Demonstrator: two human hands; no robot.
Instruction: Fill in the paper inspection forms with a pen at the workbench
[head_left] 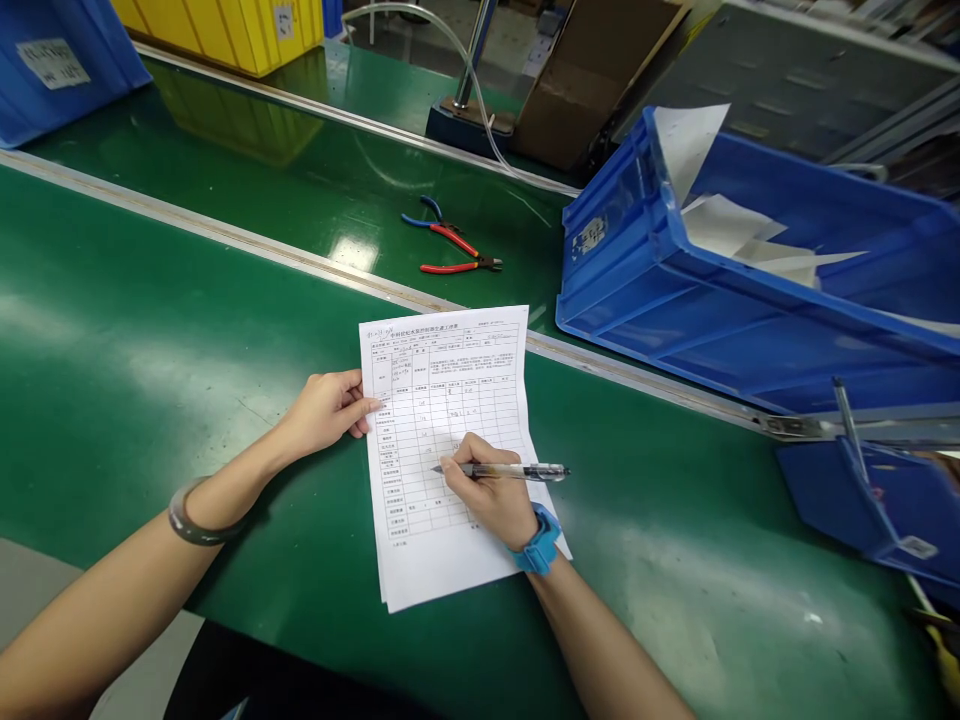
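A printed form [420,560] with a table and some handwriting lies on the green bench, with at least one more sheet under it. My left hand [326,412] pinches the form's left edge between thumb and fingers. Over the form's lower right part, my right hand [491,490] is closed around a pen [517,471] in a writing grip. The pen's tip is at a table row near the middle of the sheet. Part of the table is hidden under my right hand.
Beyond the form lie blue-handled pliers [421,212] and red-handled cutters [457,266]. A blue bin [622,270] holding papers stands at right. Farther right is a smaller blue bin [862,510]. A blue bin [67,70] and a yellow bin [240,30] stand at back left.
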